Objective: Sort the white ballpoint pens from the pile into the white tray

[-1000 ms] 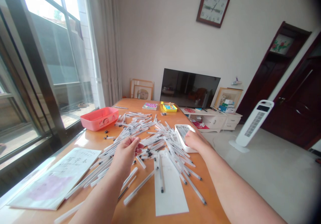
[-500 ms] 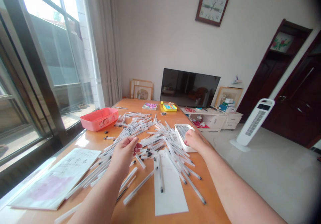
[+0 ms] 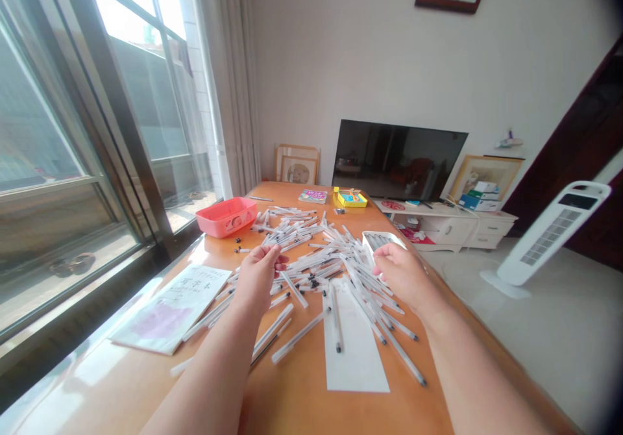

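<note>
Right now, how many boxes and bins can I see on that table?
3: a coral bin on the left, a white bin partly behind the right hand, and a small yellow box near the far end. Others might be hidden beneath the scattered pen pieces.

I count one white tray [image 3: 365, 245], dozens of pens [image 3: 335, 318].

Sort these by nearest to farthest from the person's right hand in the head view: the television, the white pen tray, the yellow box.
From the right hand:
1. White pen tray: right by the fingers.
2. Yellow box: at the table's far end.
3. Television: beyond the table.
</note>
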A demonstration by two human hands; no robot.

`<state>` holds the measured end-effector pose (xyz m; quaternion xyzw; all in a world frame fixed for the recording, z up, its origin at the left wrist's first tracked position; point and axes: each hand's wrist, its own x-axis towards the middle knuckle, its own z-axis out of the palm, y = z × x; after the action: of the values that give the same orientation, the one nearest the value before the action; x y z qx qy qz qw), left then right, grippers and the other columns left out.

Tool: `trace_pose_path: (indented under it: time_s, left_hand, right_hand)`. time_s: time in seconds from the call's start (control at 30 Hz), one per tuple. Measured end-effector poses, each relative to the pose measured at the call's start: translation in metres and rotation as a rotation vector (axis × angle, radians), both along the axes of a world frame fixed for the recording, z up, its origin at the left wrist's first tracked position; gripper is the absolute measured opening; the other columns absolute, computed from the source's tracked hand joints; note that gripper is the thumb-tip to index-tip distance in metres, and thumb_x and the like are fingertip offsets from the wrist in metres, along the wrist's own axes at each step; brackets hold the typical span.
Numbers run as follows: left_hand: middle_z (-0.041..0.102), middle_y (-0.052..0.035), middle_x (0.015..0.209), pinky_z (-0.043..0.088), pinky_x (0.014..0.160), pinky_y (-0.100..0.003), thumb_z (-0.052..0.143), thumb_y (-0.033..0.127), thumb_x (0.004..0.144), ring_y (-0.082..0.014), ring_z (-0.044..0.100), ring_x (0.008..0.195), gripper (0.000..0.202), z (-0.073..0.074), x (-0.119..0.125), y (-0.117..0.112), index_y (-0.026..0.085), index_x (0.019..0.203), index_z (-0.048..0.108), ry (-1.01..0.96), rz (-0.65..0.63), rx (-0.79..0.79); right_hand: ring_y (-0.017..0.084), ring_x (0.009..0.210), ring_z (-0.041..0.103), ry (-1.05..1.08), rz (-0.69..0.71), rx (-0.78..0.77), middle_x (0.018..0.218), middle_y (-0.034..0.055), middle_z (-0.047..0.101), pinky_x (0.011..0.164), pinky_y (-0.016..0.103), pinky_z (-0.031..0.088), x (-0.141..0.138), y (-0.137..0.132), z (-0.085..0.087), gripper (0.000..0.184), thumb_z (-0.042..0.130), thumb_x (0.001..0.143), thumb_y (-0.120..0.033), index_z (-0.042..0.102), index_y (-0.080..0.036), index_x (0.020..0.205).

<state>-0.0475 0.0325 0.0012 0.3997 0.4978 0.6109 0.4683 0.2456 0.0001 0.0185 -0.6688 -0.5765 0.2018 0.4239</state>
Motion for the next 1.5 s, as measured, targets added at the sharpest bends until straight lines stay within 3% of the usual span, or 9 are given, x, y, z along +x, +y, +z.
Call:
trace_pose_path:
  time_s: [0.13,0.3,0.5,0.73,0.93,1.1,1.3,1.5]
  left_hand:
    - [0.072,-0.0068,0.082,0.040,0.058,-0.023,0.073,0.050,0.073,-0.0110,0.057,0.062,0.039,0.000,-0.003,0.001,0.015,0.090,0.065,0.035,0.029,0.004]
    - [0.072,-0.0081,0.083,0.040,0.058,-0.024,0.071,0.049,0.074,-0.0142,0.059,0.067,0.038,0.003,-0.010,0.001,0.016,0.092,0.066,0.102,0.120,0.002]
    - [0.072,-0.0075,0.084,0.045,0.067,-0.028,0.071,0.045,0.073,-0.0161,0.061,0.070,0.035,-0.001,-0.020,0.007,0.016,0.092,0.068,0.170,0.174,0.022]
    - [0.072,-0.0077,0.083,0.048,0.073,-0.032,0.071,0.042,0.073,-0.0221,0.064,0.078,0.028,-0.018,-0.022,0.015,0.019,0.088,0.070,0.412,0.219,0.092]
    - [0.072,-0.0067,0.087,0.046,0.076,-0.032,0.059,0.032,0.082,-0.0224,0.064,0.083,0.015,-0.025,0.003,0.003,0.023,0.087,0.071,0.859,-0.008,0.203]
    - [0.072,-0.0065,0.090,0.044,0.083,-0.032,0.055,0.024,0.084,-0.0235,0.063,0.091,0.017,-0.014,0.029,-0.009,0.024,0.084,0.072,1.210,-0.139,0.267]
    - [0.072,-0.0074,0.091,0.044,0.082,-0.033,0.055,0.023,0.083,-0.0261,0.063,0.093,0.020,0.003,0.049,-0.007,0.025,0.086,0.074,1.444,-0.250,0.209]
    - [0.073,-0.0097,0.095,0.045,0.082,-0.034,0.054,0.020,0.080,-0.0277,0.062,0.095,0.024,-0.002,0.081,0.013,0.025,0.085,0.077,1.543,-0.303,0.208]
  right_hand:
    - [0.015,0.057,0.057,0.061,0.158,-0.052,0.071,0.0007,0.069,0.050,0.024,0.036,-0.034,-0.015,0.000,0.018,0.053,0.081,-0.030,0.065,-0.021,0.090]
    - [0.014,0.053,0.052,-0.013,0.136,-0.031,0.064,-0.0009,0.064,0.050,0.024,0.032,-0.056,-0.010,-0.016,0.016,0.055,0.079,-0.029,0.067,-0.021,0.087]
    - [0.015,0.055,0.050,-0.173,0.110,-0.032,0.061,-0.0024,0.061,0.051,0.026,0.026,-0.056,-0.008,-0.041,0.015,0.054,0.082,-0.030,0.067,-0.023,0.084]
    - [0.015,0.058,0.052,-0.256,0.115,-0.082,0.063,-0.0025,0.063,0.053,0.026,0.024,-0.047,-0.007,-0.044,0.016,0.054,0.084,-0.031,0.068,-0.025,0.083]
    - [0.016,0.055,0.052,-0.234,0.040,-0.136,0.061,-0.0025,0.063,0.053,0.026,0.026,-0.036,-0.003,-0.042,0.016,0.056,0.082,-0.030,0.071,-0.027,0.086]
    - [0.018,0.065,0.059,-0.206,-0.046,-0.093,0.070,0.0003,0.068,0.056,0.026,0.030,-0.029,-0.003,-0.034,0.016,0.057,0.084,-0.034,0.071,-0.027,0.084]
    - [0.019,0.068,0.061,-0.143,-0.078,-0.083,0.072,0.0013,0.068,0.058,0.027,0.033,-0.028,-0.001,-0.030,0.014,0.057,0.083,-0.031,0.070,-0.026,0.082]
    - [0.019,0.066,0.060,-0.047,-0.103,-0.017,0.069,0.0002,0.066,0.058,0.026,0.035,-0.026,-0.001,-0.028,0.015,0.055,0.084,-0.033,0.069,-0.026,0.084]
